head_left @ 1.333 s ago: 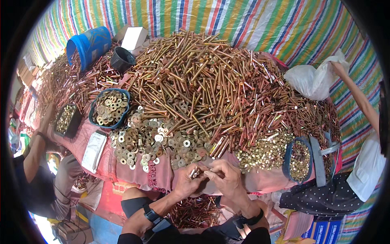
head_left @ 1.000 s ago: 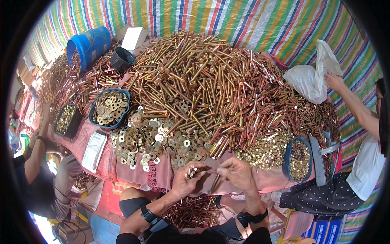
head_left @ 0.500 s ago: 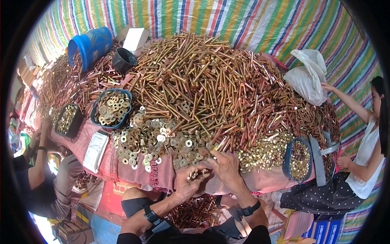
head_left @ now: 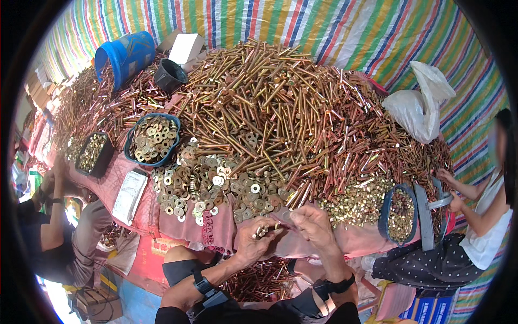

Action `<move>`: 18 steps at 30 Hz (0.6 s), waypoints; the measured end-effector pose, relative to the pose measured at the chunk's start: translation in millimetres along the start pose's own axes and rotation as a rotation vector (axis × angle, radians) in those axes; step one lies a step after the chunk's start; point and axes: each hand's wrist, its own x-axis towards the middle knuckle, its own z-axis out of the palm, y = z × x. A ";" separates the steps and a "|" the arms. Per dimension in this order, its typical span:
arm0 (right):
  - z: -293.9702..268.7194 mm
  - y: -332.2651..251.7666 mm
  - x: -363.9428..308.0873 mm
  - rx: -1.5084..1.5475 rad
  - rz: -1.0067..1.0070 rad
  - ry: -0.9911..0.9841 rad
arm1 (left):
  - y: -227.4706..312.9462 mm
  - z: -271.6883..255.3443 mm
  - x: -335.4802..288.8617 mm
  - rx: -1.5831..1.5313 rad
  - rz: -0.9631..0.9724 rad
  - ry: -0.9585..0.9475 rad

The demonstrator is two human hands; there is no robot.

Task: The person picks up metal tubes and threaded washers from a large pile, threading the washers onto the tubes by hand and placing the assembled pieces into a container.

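Note:
My left hand (head_left: 253,243) is closed round a small bunch of bolts (head_left: 261,231), their ends poking out between thumb and fingers. Just to its right my right hand (head_left: 315,227) has thumb and fingers pinched together; whatever sits in that pinch is too small to make out. Both hands hover over the near edge of the pink cloth (head_left: 216,232). Beyond the left hand lie loose flat washers (head_left: 253,197). Past the right hand spread shiny yellowish nuts (head_left: 356,202). A large heap of long copper-coloured bolts (head_left: 270,102) rises behind them.
A blue basket of washers (head_left: 152,140), a dark tray of nuts (head_left: 92,153) and a white package (head_left: 130,197) lie to the left. At right stand a basket of nuts (head_left: 400,216) and a white plastic bag (head_left: 418,108). Co-workers sit on both sides. More bolts (head_left: 259,281) lie below my hands.
My right hand has drawn back from the nuts and its fingers have closed into a pinch. The co-worker at right has let go of the plastic bag and lowered that arm to the blue-grey handle.

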 end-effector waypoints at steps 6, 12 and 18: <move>14.4 -3.3 -7.2 0.031 0.102 -0.023 | -5.3 2.6 1.7 0.012 -0.004 0.002; 9.7 0.3 -5.8 -0.212 -0.045 0.106 | -3.8 1.3 1.9 -0.030 -0.041 -0.028; -9.7 1.3 32.5 -0.900 -0.168 0.505 | -0.9 4.9 -3.2 -0.199 -0.213 0.020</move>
